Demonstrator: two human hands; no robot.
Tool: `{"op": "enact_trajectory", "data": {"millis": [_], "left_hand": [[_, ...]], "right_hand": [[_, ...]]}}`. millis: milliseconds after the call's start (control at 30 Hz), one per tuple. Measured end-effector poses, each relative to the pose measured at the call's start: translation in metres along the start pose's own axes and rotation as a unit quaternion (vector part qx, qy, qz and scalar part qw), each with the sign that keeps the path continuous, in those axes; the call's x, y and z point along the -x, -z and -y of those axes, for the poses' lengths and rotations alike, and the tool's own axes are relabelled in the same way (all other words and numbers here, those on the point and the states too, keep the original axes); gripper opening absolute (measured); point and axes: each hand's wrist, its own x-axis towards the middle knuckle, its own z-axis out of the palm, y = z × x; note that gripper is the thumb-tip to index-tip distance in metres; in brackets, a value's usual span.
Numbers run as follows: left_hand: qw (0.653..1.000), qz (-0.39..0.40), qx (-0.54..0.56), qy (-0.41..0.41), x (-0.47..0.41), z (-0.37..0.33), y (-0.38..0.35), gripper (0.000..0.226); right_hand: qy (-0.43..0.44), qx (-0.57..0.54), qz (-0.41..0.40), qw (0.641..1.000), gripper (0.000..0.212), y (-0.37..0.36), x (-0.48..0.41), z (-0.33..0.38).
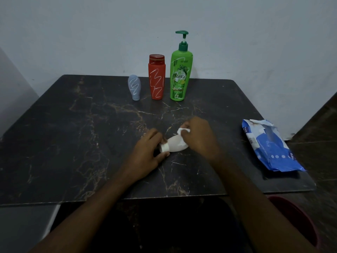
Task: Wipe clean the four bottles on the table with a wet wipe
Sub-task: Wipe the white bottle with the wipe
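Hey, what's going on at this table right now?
A person is wiping a white bottle, held on its side low over the table. The left grip holds its cap end; the right grip presses a wipe against its body. A blue bottle, red bottle and green bottle stand at the back, with white scribbles on the blue and red. A wipe pack lies at the right.

Likely a home room. Dark marble-pattern table (pixel 73 143) against a bare painted wall (pixel 91 33). Household toiletries: Vatika pump bottle (pixel 180 75).
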Motion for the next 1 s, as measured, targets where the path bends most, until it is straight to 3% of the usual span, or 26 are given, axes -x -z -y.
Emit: {"op": "enact_trajectory", "data": {"millis": [167,367,733,867,1000], "left_hand": [[1.0,-0.002,-0.002,-0.018,0.001,-0.002,-0.001,0.029],[0.999,-0.008,0.003,-0.035,0.003,-0.003,0.0,0.031],[1.0,-0.01,0.01,-0.025,0.002,-0.004,0.002,0.028],[0.999,-0.029,0.04,0.004,-0.001,-0.002,0.005,0.035],[0.978,-0.044,0.175,0.103,-0.006,-0.004,0.01,0.05]], "right_hand": [[-0.023,-0.054,0.005,0.998,0.016,0.008,0.002,0.0],[0.02,-0.048,0.041,0.998,0.018,-0.012,0.009,0.024],[0.022,-0.056,0.004,0.998,0.02,0.005,-0.001,-0.04],[-0.018,-0.158,-0.003,0.987,0.018,-0.003,0.012,-0.046],[-0.068,-0.243,-0.027,0.967,0.018,-0.014,0.027,-0.044]]}}
